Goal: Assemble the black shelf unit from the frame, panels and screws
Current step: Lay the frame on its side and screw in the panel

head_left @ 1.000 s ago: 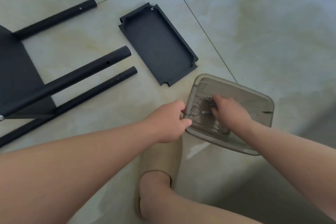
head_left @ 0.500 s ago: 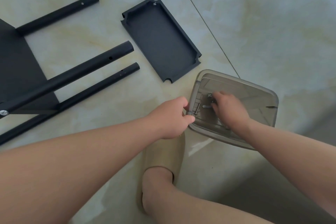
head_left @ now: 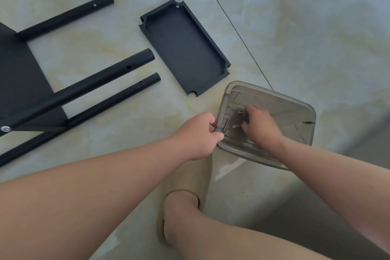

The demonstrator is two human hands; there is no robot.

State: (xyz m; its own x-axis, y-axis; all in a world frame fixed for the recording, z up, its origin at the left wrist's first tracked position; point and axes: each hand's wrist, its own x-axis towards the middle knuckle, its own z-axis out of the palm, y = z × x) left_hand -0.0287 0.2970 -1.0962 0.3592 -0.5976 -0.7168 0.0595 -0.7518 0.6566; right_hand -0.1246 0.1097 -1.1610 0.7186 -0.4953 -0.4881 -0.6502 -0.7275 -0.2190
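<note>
A smoky translucent plastic bin (head_left: 295, 110) stands on the tiled floor in front of me, with a few silver screws (head_left: 226, 124) lying in it. My left hand (head_left: 199, 135) grips the bin's left rim. My right hand (head_left: 260, 125) reaches inside with fingers curled over the screws; what it pinches is hidden. A loose black shelf panel (head_left: 183, 48) lies upside up beyond the bin. To the left lies the partly built frame: black tubes (head_left: 99, 78) with screw holes, joined to a black panel (head_left: 19, 74).
My foot in a beige slipper (head_left: 187, 186) rests just below the bin. A bolt head (head_left: 5, 129) shows on the frame at the far left edge. Tile joints (head_left: 236, 27) run past the loose panel.
My right hand has shifted slightly among the screws inside the bin. My left hand keeps its hold on the rim. The view has drifted a little.
</note>
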